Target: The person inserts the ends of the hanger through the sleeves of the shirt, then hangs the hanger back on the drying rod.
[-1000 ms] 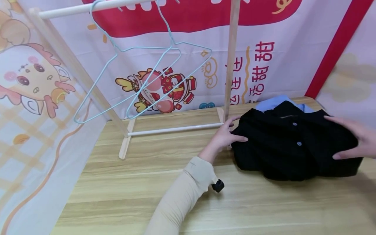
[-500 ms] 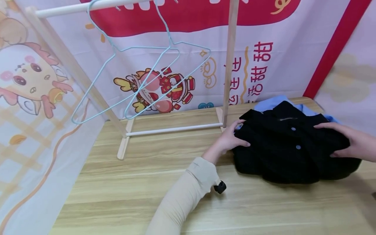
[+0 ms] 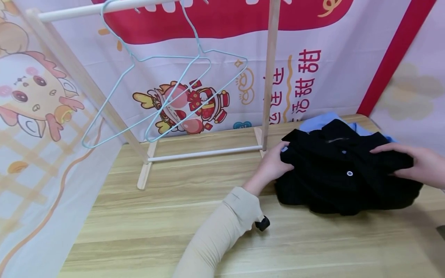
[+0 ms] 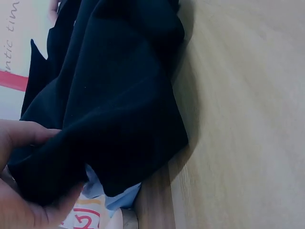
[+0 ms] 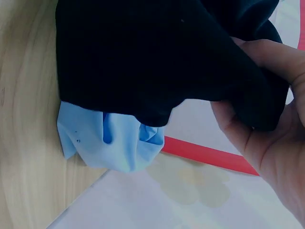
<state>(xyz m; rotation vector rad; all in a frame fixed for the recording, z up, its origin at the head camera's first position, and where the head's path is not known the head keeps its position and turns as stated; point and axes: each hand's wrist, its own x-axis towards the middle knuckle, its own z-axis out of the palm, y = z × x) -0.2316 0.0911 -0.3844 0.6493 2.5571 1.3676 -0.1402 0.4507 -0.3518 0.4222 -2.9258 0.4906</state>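
Observation:
A black buttoned shirt (image 3: 333, 181) with a collar lies bunched over the right side of the table. My left hand (image 3: 272, 164) grips its left edge, thumb in front and fingers behind the cloth. At the opposite edge my right hand (image 3: 417, 164) holds a fold between thumb and fingers; in the right wrist view this fold of the shirt (image 5: 157, 57) is lifted off the table. Behind and under the black cloth shows a light blue garment (image 5: 119, 140), mostly hidden.
A small rack with wooden posts (image 3: 271, 69) and a white top bar (image 3: 87, 11) stands at the back left. Two pale-blue wire hangers hang from the bar. The wooden table (image 3: 146, 235) extends in front, with printed cloth walls (image 3: 333, 92) behind.
My right hand has moved slightly left and taken a fold of the black shirt between thumb and fingers. The left hand has closed further onto the shirt's left edge.

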